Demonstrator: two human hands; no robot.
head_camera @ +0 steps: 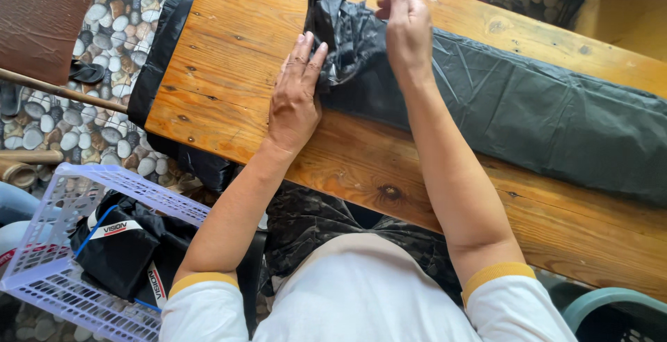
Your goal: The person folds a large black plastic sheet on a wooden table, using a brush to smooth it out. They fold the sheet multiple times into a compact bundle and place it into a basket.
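White sleeves with yellow cuffs fill the bottom of the view, and from them two bare forearms reach out over a wooden table [229, 116]. Lying across it is a long black plastic bag [528, 116] — folded flat into a strip that runs from the table's far edge, near the left corner, out toward the right side of the view. Its left end is bunched and crumpled, shiny with sharp creases, while the rest lies smooth with only faint wrinkles.

Flat on the wood beside that crumpled end rests the left hand [295, 95], fingers together and stretched out, their tips pressing the bag's edge rather than gripping it. Over the bag near the far edge the right hand [406, 26] has its fingers curled close, seemingly pinching a bit of the bunched plastic — the pinch itself is hidden behind the hand.

As a judgement: the film is thin and slick, so the pinched end could slip free or spring open if the left hand eases its pressure; a hard pull might stretch or tear it at a crease. More black plastic [163, 57] hangs over the table's left edge, and a tug could drag it to the pebble-patterned floor [118, 9].

Down at the lower left stands a pale lilac plastic basket [52, 279] holding dark folded packs.
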